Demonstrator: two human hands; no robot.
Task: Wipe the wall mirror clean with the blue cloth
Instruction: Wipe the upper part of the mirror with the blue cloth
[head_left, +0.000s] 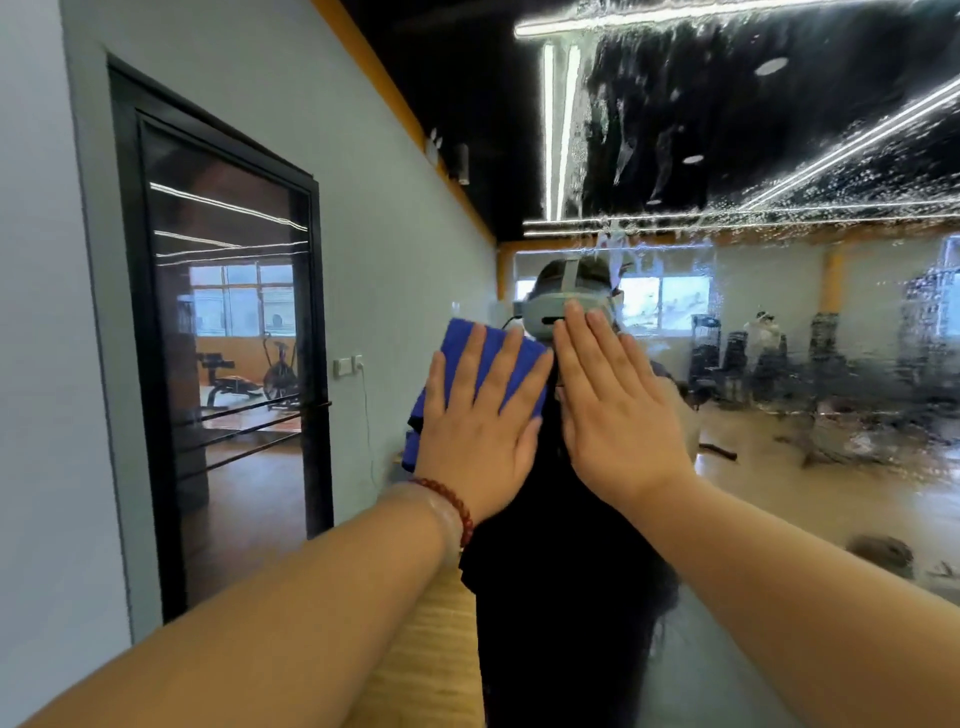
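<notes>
Straight, spread fingers (511, 358) of the left hand (478, 431) press the blue cloth (491, 364) flat against the wall mirror (779, 364). The right hand (618, 415) lies flat on the glass just beside it, holding nothing. Droplets streak the mirror's upper right. A black-framed door (228, 332) stands at left.

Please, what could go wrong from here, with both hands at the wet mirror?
The bare right hand lies flat on the large wall mirror and may leave prints. The left hand only presses the folded blue cloth, not gripping it, so it might slip. The droplets high up could run over wiped glass.
</notes>
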